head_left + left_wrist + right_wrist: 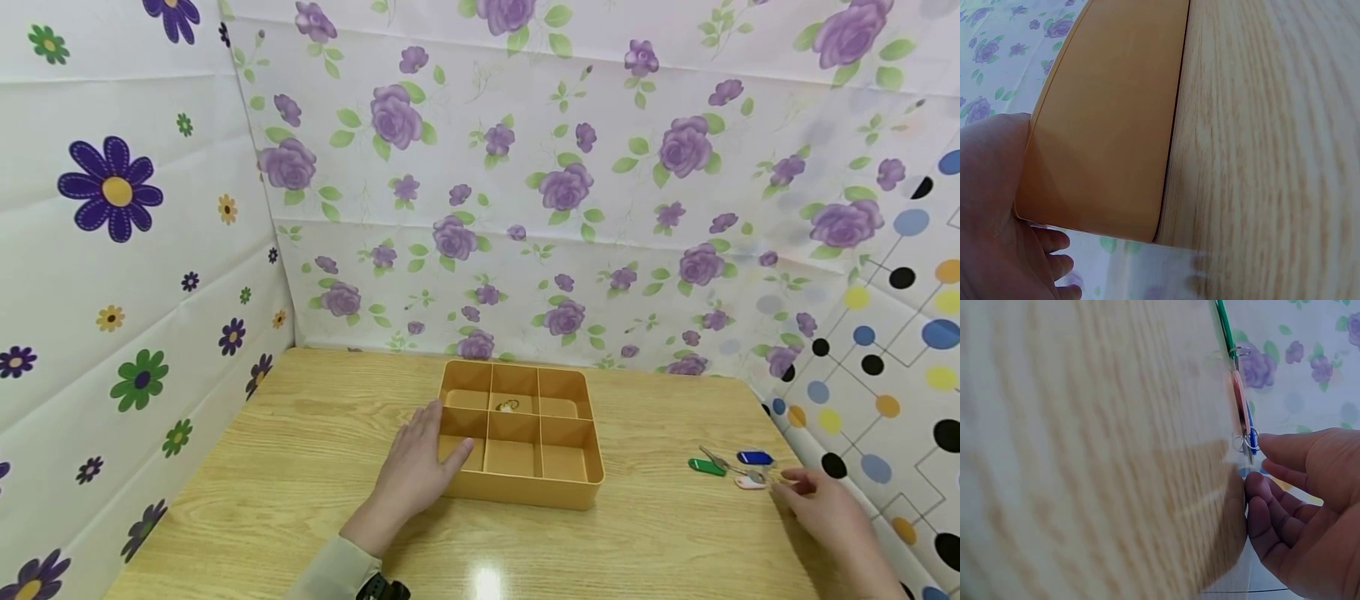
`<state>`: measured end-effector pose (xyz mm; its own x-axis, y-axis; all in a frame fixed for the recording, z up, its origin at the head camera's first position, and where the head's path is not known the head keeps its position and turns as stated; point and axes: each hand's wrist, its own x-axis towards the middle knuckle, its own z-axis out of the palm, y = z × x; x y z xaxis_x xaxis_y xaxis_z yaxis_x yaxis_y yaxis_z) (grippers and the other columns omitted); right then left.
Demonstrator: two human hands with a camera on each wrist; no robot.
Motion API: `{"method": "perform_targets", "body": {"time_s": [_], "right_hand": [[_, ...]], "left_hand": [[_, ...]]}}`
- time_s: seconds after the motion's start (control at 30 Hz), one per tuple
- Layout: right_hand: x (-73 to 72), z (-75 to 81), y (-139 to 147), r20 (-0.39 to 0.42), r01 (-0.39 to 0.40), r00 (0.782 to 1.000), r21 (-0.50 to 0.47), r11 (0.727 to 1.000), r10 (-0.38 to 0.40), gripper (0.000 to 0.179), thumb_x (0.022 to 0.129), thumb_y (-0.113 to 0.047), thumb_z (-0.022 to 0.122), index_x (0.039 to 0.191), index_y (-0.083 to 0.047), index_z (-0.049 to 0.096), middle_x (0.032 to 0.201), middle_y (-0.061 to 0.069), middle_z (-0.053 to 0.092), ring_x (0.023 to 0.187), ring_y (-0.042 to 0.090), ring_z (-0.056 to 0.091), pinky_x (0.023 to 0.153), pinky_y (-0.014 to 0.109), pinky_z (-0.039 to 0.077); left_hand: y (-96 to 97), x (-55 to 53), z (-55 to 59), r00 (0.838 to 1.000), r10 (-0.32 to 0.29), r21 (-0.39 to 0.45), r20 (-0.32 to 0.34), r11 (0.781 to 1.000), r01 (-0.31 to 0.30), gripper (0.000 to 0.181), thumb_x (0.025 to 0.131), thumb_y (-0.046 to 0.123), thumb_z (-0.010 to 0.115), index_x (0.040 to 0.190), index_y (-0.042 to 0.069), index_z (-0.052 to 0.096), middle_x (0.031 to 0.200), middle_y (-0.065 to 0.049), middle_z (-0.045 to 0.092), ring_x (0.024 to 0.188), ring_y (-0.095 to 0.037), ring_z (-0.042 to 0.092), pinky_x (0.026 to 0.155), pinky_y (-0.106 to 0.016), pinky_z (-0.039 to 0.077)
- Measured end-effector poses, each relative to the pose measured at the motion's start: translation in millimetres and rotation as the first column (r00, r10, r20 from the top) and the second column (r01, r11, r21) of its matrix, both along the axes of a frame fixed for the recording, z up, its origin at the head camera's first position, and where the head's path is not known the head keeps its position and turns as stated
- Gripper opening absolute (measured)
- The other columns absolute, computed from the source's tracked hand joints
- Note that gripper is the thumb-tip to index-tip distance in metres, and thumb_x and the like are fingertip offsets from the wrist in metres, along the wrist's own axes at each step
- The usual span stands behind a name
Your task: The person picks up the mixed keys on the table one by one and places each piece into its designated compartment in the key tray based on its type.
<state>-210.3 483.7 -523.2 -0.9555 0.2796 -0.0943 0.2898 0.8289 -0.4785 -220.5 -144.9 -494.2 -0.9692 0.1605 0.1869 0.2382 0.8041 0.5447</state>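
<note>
An orange-tan organizer box (517,492) with six compartments stands on the table. My left hand (420,462) grips its left side, the thumb over the rim above the front left compartment and the fingers along the outside. In the left wrist view that hand (991,206) wraps the box corner (1104,125). At the right lie keys (720,460) with a green tag (707,467), a blue tag (754,457) and a pinkish-white tag (750,482). Beside them is my right hand (828,512), fingers loosely bent, thumb and fingertips apart near the metal rings (1249,439).
A small object with a green-yellow ring (510,406) lies in the back middle compartment. Flower-patterned cloth (525,192) hangs behind the wooden table (337,400). A dotted cloth (892,400) borders the right edge, close to the right hand.
</note>
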Motion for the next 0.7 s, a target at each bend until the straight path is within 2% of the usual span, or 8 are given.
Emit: {"method": "perform_targets", "body": {"time_s": [0.23,0.43,0.6,0.7], "right_hand": [[-1.3,-1.6,-0.7,-0.022,-0.032,0.999,-0.002,0.999,0.032,0.065,0.108,-0.042,0.071,0.135,0.017,0.061,0.115,0.030,0.070,0.106,0.045,0.066,0.091,0.063,0.052],[-2.3,-4.7,1.5,-0.061,-0.085,0.994,0.025,0.996,0.087,0.061,0.107,-0.045,0.072,0.128,0.012,0.069,0.113,0.025,0.075,0.104,0.043,0.068,0.090,0.061,0.053],[-4.9,-8.5,2.9,-0.026,-0.099,0.995,0.022,0.995,0.100,0.069,0.108,-0.052,0.069,0.132,0.012,0.068,0.111,0.020,0.074,0.101,0.037,0.069,0.087,0.058,0.055],[-6.0,-8.8,1.9,-0.003,-0.084,0.996,-0.003,0.996,0.084,0.074,0.107,-0.056,0.069,0.135,0.012,0.066,0.114,0.023,0.073,0.104,0.039,0.068,0.090,0.061,0.054]], "left_hand": [[-0.6,0.2,0.4,1.000,-0.004,-0.003,-0.001,1.000,0.004,0.094,0.112,0.061,0.055,0.174,-0.003,0.023,0.179,-0.021,0.026,0.167,-0.042,0.018,0.134,-0.063,0.016],[-0.6,0.5,0.8,1.000,-0.005,-0.006,0.000,1.000,0.005,0.097,0.112,0.065,0.053,0.174,-0.003,0.023,0.179,-0.021,0.026,0.167,-0.042,0.018,0.134,-0.063,0.016],[-0.5,0.9,1.0,1.000,-0.006,-0.009,0.001,1.000,0.006,0.100,0.111,0.070,0.049,0.173,-0.004,0.023,0.179,-0.021,0.026,0.167,-0.042,0.019,0.134,-0.062,0.016],[-0.6,0.7,1.1,1.000,-0.008,-0.009,-0.001,1.000,0.008,0.100,0.111,0.070,0.049,0.173,-0.004,0.023,0.179,-0.021,0.026,0.167,-0.043,0.019,0.134,-0.063,0.016]]}}
